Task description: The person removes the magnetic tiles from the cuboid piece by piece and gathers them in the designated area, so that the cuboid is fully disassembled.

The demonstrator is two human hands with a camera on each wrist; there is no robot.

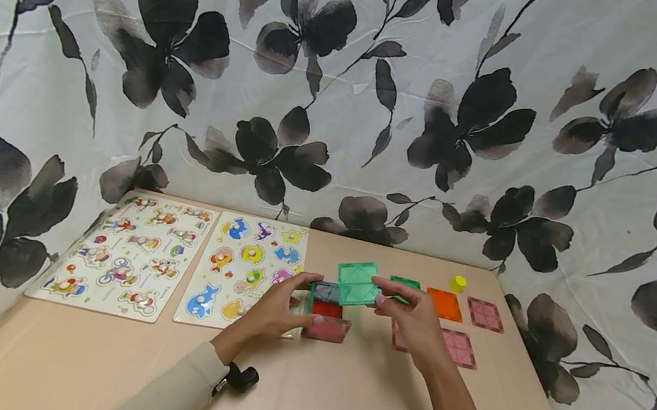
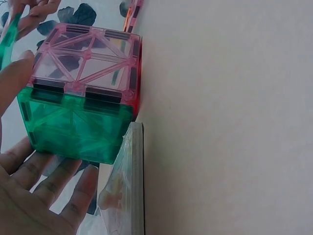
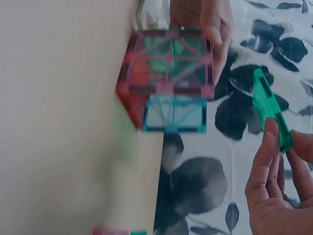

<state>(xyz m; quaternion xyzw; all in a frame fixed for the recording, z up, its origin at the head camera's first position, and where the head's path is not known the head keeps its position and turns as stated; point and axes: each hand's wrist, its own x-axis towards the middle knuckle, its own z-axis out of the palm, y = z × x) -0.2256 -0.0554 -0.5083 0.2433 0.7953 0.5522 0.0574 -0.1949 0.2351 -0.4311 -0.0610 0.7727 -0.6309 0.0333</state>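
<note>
A box built of clear magnetic tiles stands on the table, its pink front tile [image 1: 326, 330] toward me. Its green side [image 2: 73, 125] shows in the left wrist view and a light blue side [image 3: 176, 115] in the right wrist view. My left hand [image 1: 273, 311] holds the box from the left, thumb at the pink tile's upper edge and fingers along the green side. Above the box, tilted and apart from it, is a loose green magnetic tile [image 1: 358, 283]. My right hand [image 1: 416, 323] pinches that tile by its right edge between thumb and fingers.
Right of the box lie a green tile [image 1: 405, 283], an orange tile [image 1: 444, 305] and several pink tiles [image 1: 485, 314]. Behind them stands a small yellow piece [image 1: 459, 283]. Two picture boards [image 1: 126, 259] lie on the left. A floral cloth [image 1: 384, 99] hangs behind the table.
</note>
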